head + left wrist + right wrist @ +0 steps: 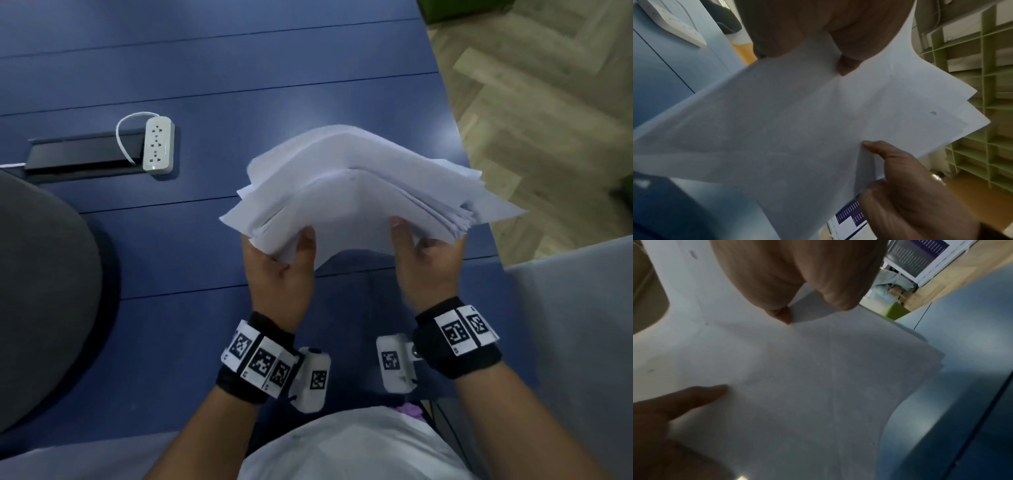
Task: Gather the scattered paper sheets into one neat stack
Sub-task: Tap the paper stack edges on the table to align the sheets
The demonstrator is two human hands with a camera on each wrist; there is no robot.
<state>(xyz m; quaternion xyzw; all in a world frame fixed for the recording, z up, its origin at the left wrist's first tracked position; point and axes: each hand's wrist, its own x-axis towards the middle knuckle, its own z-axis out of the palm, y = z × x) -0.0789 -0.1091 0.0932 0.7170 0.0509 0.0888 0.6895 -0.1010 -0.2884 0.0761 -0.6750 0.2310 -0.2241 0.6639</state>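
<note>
A thick, uneven stack of white paper sheets (359, 192) is held up above the blue table (205, 85), bowed upward in the middle with corners fanning out. My left hand (284, 253) grips its near left edge, thumb on top. My right hand (424, 253) grips the near right edge, thumb on top and fingers underneath. In the left wrist view the sheets (797, 123) fill the frame from below, with the right hand (910, 186) at their far edge. The right wrist view shows the underside of the sheets (807, 378) and the left hand (674, 418).
A white power strip (158, 143) lies beside a black cable slot (82, 152) at the left of the table. A dark chair back (41, 294) stands at the left. The table's right edge drops to wooden floor (548, 102). A grey surface (575, 325) sits at the right.
</note>
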